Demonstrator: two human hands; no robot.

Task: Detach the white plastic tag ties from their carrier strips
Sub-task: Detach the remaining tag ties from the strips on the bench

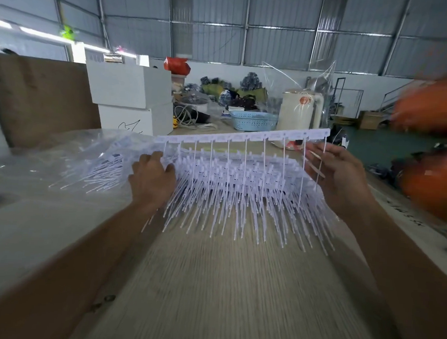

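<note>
A white carrier strip (245, 137) hangs in the air above the table, with several long white tag ties dangling from it. My left hand (152, 178) holds the strip's left end, fingers curled into the ties there. My right hand (338, 173) is at the strip's right end and pinches a few ties (317, 164) between thumb and fingers. Under the strip lies a big heap of tag ties on strips (242, 191), spread across the wooden table (223, 287).
A clear plastic bag with more ties (87, 161) lies at the left. White boxes (133, 90), a brown cardboard sheet (38, 97), a blue basket (254, 120) and a cream kettle (298, 109) stand behind. Blurred orange shapes (432, 156) fill the right edge.
</note>
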